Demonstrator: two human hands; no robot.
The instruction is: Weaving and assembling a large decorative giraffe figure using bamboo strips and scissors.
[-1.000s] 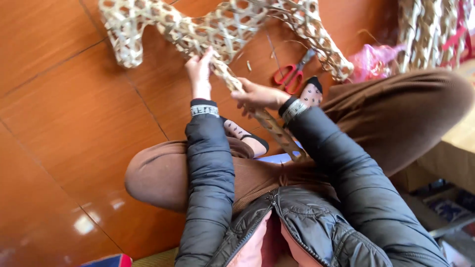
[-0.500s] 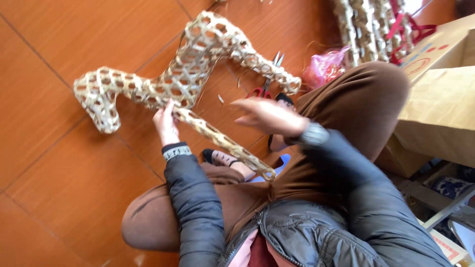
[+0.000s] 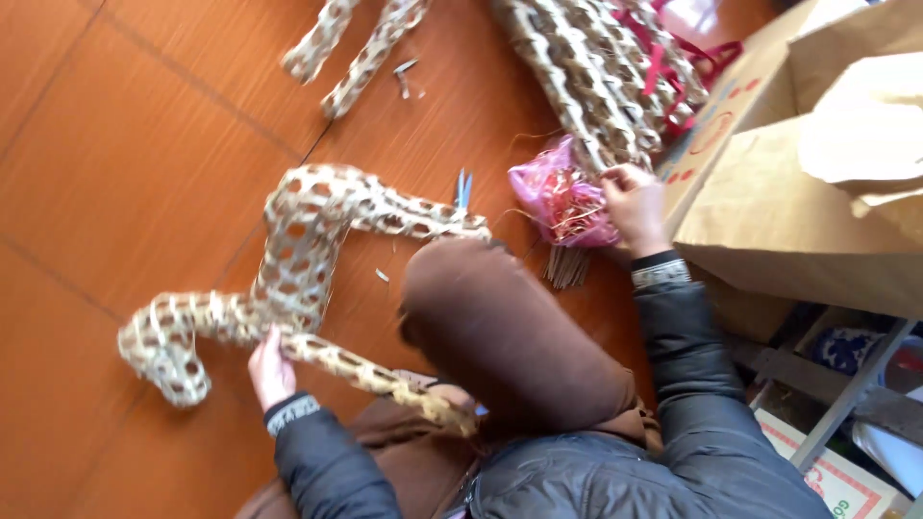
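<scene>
Glossy orange tiles [image 3: 125,144]; left hand [image 3: 270,370] fingers grip openwork woven frame [image 3: 298,259], right hand [image 3: 635,207] fingers pinch crinkly pink bag [image 3: 558,197].

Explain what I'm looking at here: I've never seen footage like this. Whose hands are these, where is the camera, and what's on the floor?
There is no machine: a person sits on a brown tiled floor, and the single camera is worn on their head, looking down over their dark padded jacket and brown trousers. The left hand grips a hollow figure of woven strips, shaped like a long-legged animal, lying on the floor. The right hand reaches out to a pink plastic bag holding thin strips; whether it grips anything is unclear. Beyond it lie more woven figures with red ribbon, and two loose woven pieces. A cardboard box stands at the right. Scissor tips show near the knee.
</scene>
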